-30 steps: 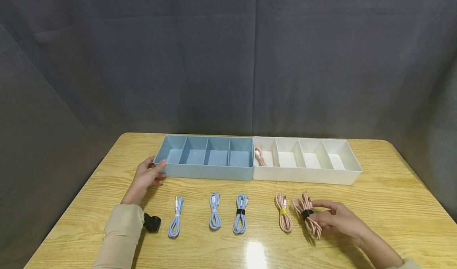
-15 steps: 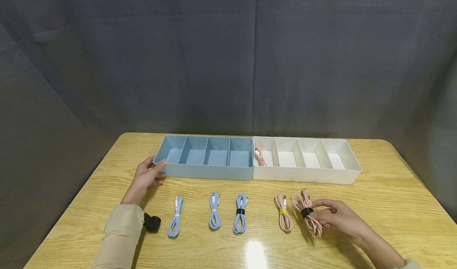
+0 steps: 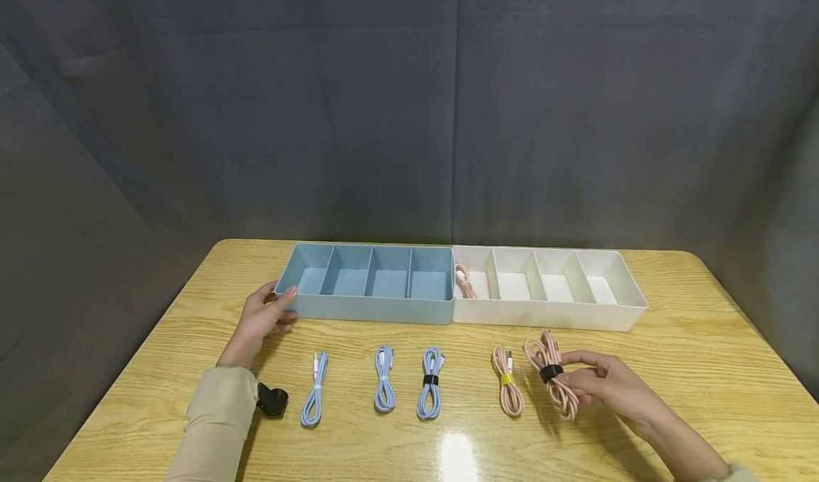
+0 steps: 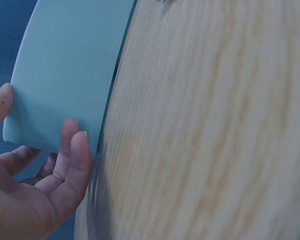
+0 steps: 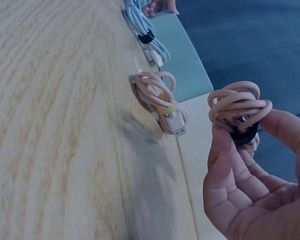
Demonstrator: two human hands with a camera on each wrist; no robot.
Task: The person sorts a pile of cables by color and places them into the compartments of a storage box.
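Note:
My right hand pinches a coiled pink USB cable by its black strap; the coil is tilted and lifted, with its shadow on the table below. To its left lies another pink cable with a yellow strap, its metal USB plug showing in the right wrist view. My left hand holds the front left corner of the blue divided box. In the left wrist view its thumb is at the rim and its fingers bend around the lower end.
Against the blue box stands a white divided box; a pink cable lies in its leftmost compartment. Three blue coiled cables, left, middle and black-strapped right, lie in front on the wooden table. A dark curtain hangs behind.
My right hand has raised the pink cable with the black strap slightly up from the table. The left hand stays at the blue box's corner.

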